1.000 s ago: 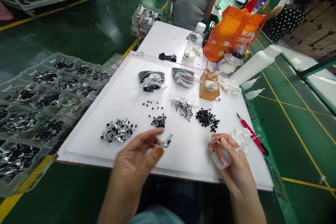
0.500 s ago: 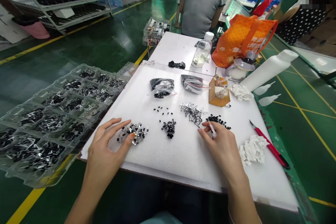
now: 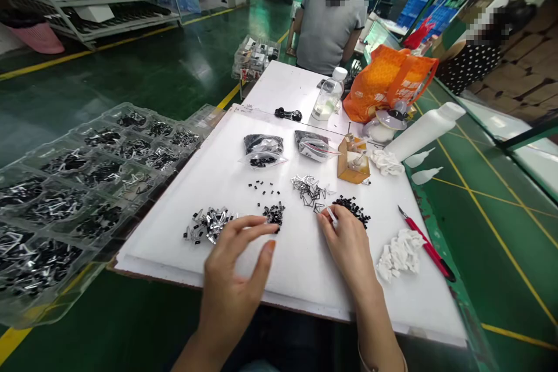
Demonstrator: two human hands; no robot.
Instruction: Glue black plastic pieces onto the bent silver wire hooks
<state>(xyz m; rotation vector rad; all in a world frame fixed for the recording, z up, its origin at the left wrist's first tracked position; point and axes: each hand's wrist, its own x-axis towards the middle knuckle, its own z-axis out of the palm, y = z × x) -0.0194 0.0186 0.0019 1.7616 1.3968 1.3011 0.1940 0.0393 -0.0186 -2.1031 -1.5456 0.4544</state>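
While apart — left hand (image 3: pixel 235 270) open by the metal-legged component pile (image 3: pixel 211 225), right hand (image 3: pixel 346 247) pinching a white piece (image 3: pixel 332 216).

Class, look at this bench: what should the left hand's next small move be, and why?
Probably the left hand should close its fingers on the small black parts. Its fingertips hang open right beside that heap, while the right hand is occupied, pinching a small white piece.
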